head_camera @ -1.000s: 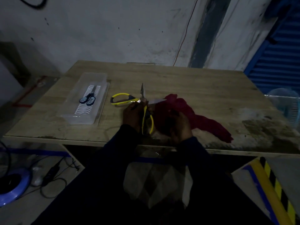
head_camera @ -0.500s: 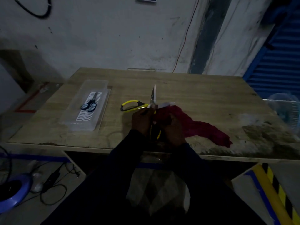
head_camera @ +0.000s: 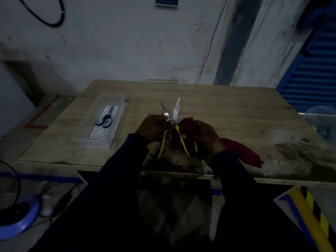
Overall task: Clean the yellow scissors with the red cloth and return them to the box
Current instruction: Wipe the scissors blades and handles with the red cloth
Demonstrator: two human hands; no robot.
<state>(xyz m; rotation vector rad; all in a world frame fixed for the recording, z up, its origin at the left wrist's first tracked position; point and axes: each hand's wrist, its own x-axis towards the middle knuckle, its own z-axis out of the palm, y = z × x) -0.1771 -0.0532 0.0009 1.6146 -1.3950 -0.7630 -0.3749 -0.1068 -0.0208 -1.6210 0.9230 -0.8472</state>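
Head view: dim lighting, detail on the hands is limited.

- yellow scissors (head_camera: 171, 120): held up over the near edge of the table (head_camera: 227, 110), between both hands, not in the box. Blades are apart in a V and point away from the person. The yellow handles are spread too and point back toward the person.
- left hand (head_camera: 152, 128): fingers curled round the scissors just below the pivot, on the left handle side. Individual fingertips are too dark to separate.
- right hand (head_camera: 205, 137): fingers curled round a bunched part of the red cloth (head_camera: 241, 151), thumb pressed against the right handle. Cloth wad sits against the scissors right beside the pivot. Rest of the cloth trails off to the right and lies on the table top.
- box (head_camera: 85, 131): clear plastic tray, on the table left of the hands, well apart from them. Inside it is a smaller pair of dark-handled scissors (head_camera: 105, 121) on a wavy-patterned liner.
- table surface near the front right edge is stained dark.
- surroundings: blue shutter (head_camera: 312, 77) at right, yellow-black striped post (head_camera: 312, 215) lower right, blue round object (head_camera: 18, 220) and cables on the floor lower left.
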